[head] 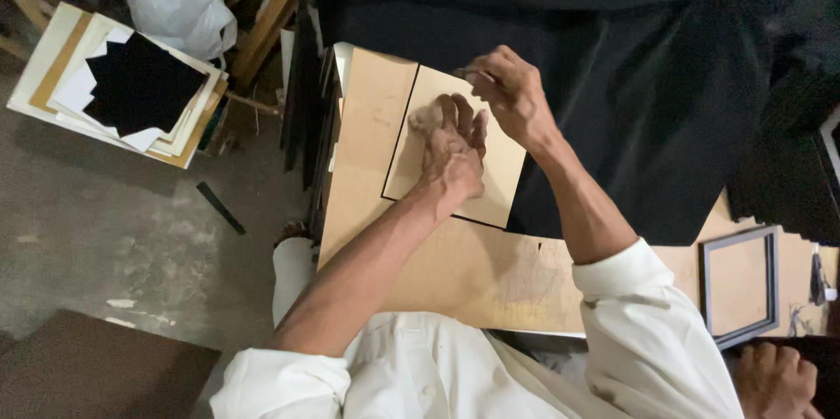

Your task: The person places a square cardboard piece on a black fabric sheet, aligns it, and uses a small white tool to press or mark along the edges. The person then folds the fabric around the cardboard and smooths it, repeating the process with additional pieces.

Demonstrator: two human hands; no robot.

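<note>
A thin tan board with a dark edge lies on a larger plywood sheet. My left hand presses flat on the tan board, fingers spread toward its far side. My right hand is at the board's far right corner, fingers pinched around a small thin tool whose tip barely shows. Black cloth lies right of the board, under my right forearm.
A stack of white, tan and black sheets rests at left, with a white plastic bag behind it. A grey picture frame lies at right. Another person's hand shows at bottom right. Concrete floor lies left.
</note>
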